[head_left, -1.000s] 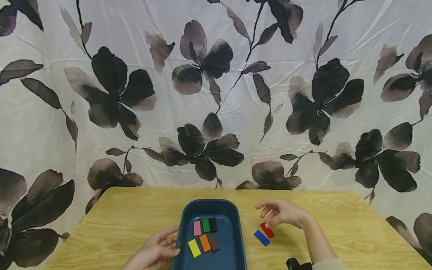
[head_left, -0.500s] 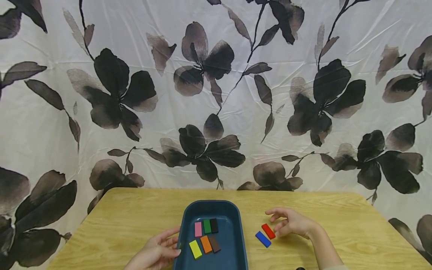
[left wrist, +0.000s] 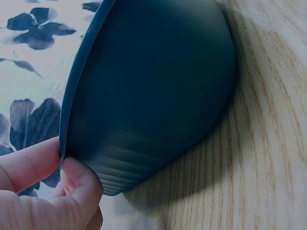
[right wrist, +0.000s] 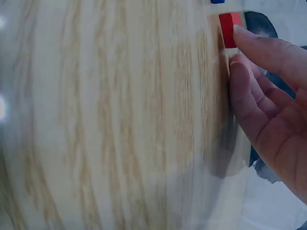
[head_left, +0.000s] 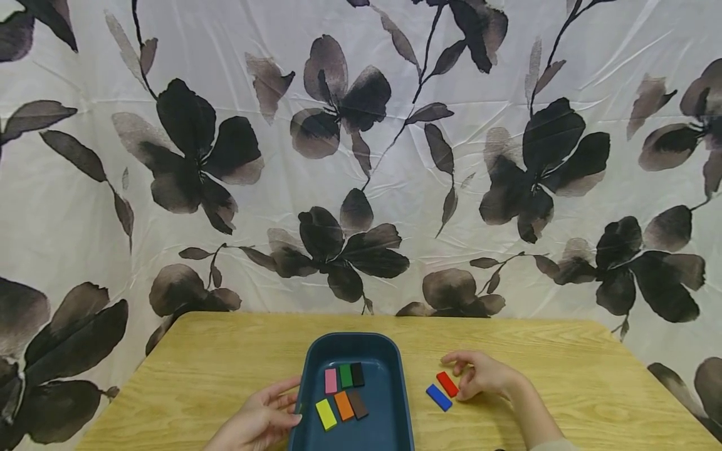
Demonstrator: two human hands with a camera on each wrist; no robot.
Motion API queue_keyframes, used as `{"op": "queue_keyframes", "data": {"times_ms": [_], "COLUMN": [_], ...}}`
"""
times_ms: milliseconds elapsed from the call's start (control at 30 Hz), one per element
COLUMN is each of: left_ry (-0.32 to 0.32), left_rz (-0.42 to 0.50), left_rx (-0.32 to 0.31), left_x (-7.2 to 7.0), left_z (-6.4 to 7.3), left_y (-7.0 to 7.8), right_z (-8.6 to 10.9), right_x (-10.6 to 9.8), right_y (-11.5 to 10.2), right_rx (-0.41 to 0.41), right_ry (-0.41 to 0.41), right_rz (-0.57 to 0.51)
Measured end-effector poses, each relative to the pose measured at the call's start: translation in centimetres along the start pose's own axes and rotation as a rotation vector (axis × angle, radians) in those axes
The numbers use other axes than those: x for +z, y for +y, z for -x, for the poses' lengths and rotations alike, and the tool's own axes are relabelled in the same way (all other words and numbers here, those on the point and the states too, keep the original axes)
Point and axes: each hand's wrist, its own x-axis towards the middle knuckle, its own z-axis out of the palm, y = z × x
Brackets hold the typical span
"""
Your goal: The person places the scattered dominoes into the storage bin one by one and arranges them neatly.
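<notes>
In the head view my left hand pinches the left rim of a dark blue tray. The left wrist view shows thumb and fingers on either side of that rim. To the right of the tray, a red rectangular block and a blue one lie side by side on the table. My right hand is beside the red block, fingers loosely bent. The right wrist view has its thumb against the red block, while the other fingers are not closed round it.
Inside the tray lie pink, green, black, yellow, orange and brown blocks in two rows. The wooden table ends at a floral curtain behind.
My right hand has shifted from over the red block to its right side, its thumb coming down next to it. The left hand keeps its hold on the tray; the blocks look unmoved.
</notes>
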Motion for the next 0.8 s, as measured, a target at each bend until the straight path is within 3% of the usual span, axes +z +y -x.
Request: {"op": "queue_keyframes", "data": {"times_ms": [233, 367, 600, 800], "left_ry": [-0.033, -0.033, -0.021, -0.032], "left_rz": [0.006, -0.001, 0.008, 0.022], "left_rx": [0.001, 0.011, 0.012, 0.004], "left_x": [-0.1, -0.1, 0.0, 0.1], "left_z": [0.1, 0.1, 0.0, -0.1], "left_y": [-0.3, -0.3, 0.0, 0.0], "right_z": [-0.7, -0.9, -0.5, 0.3], "right_x": [0.7, 1.0, 0.8, 0.4], "right_y": [-0.6, -0.7, -0.7, -0.7], "right_rx": [0.015, 0.021, 0.024, 0.059], "right_ry": [0.005, 0.017, 0.048, 0.073], "right_rz": [0.169, 0.197, 0.189, 0.050]}}
